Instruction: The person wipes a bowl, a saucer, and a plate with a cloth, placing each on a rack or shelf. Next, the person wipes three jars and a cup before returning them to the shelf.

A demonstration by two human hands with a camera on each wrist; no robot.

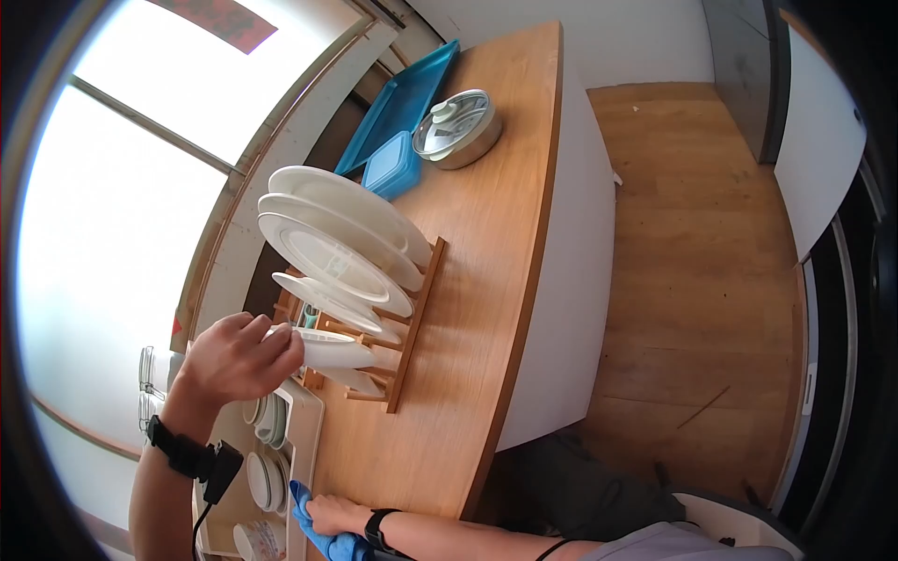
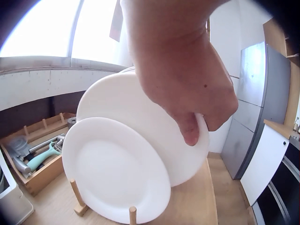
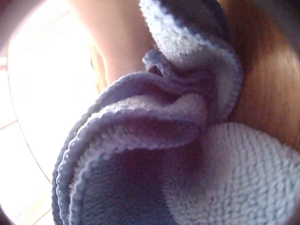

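Note:
My left hand (image 1: 245,359) pinches the edge of a white plate (image 1: 337,352) low in the wooden dish rack (image 1: 418,327). In the left wrist view, the thumb and fingers of that hand (image 2: 187,89) grip the rim of a large white plate (image 2: 117,96), and a smaller white plate (image 2: 117,168) stands upright in front of it. Several larger plates (image 1: 327,245) stand farther along the rack. My right hand (image 1: 335,514) holds a bunched blue cloth (image 1: 304,510) at the counter's near end. The cloth (image 3: 136,126) fills much of the right wrist view, hiding the fingers.
A lidded metal pot (image 1: 460,136), a blue container (image 1: 391,166) and a blue tray (image 1: 398,107) stand at the far end of the wooden counter (image 1: 496,252). A bin with stacked bowls (image 1: 269,481) is at lower left. An open utensil box (image 2: 42,180) stands beside the rack.

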